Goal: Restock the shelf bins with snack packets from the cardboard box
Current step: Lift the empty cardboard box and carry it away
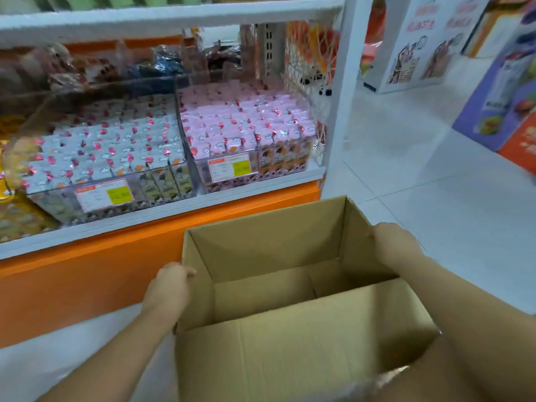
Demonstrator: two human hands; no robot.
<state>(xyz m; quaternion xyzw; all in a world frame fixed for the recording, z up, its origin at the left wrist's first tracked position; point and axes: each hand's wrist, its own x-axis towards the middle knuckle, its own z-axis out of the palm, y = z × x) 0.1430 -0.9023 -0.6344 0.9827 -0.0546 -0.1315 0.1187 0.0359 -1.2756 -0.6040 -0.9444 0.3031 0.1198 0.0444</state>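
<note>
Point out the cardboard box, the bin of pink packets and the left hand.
cardboard box (290,352): head view, on its near outer wall.
bin of pink packets (278,165): head view, on its clear front wall.
left hand (169,285): head view, on the back of the hand.

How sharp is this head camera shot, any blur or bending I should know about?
Head view: cardboard box, left hand and right hand fairly sharp; upper-shelf goods and right-edge boxes smeared by motion blur; white shelf rail bows slightly, wide-angle; price tags unreadable; lighting even.
</note>
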